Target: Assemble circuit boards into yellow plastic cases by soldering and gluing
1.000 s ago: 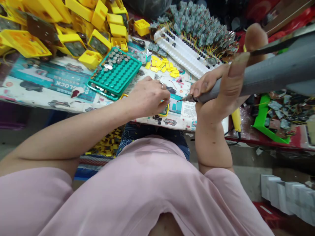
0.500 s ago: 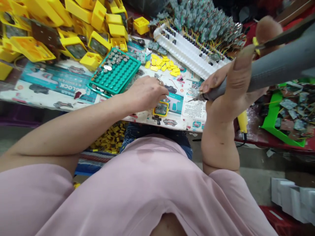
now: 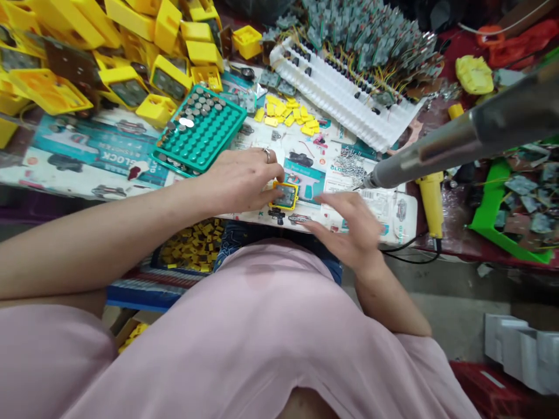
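My left hand (image 3: 248,177) is closed at the left edge of a small yellow case (image 3: 285,196), its thumb and fingertips gripping it; grey electronic parts show inside the case. Right of it, my right hand (image 3: 349,227) is open and a little blurred, thumb and fingers apart, holding nothing. A grey electric screwdriver (image 3: 441,142) slants in from the upper right, its bit just above the printed card sheet, with no hand on it. Loose small screws (image 3: 350,164) lie in a pile near its bit.
A green tray (image 3: 205,128) with round button cells stands left of centre, small yellow pieces (image 3: 286,112) behind. Larger yellow housings (image 3: 124,84) fill the far left. A white foam tray (image 3: 336,96) holds wired parts. To the right are a yellow-handled tool (image 3: 430,203) and green bin (image 3: 495,203).
My right hand has let go of the electric screwdriver and come down and left, towards the yellow case. My left hand has shifted slightly down and left, staying at the case.
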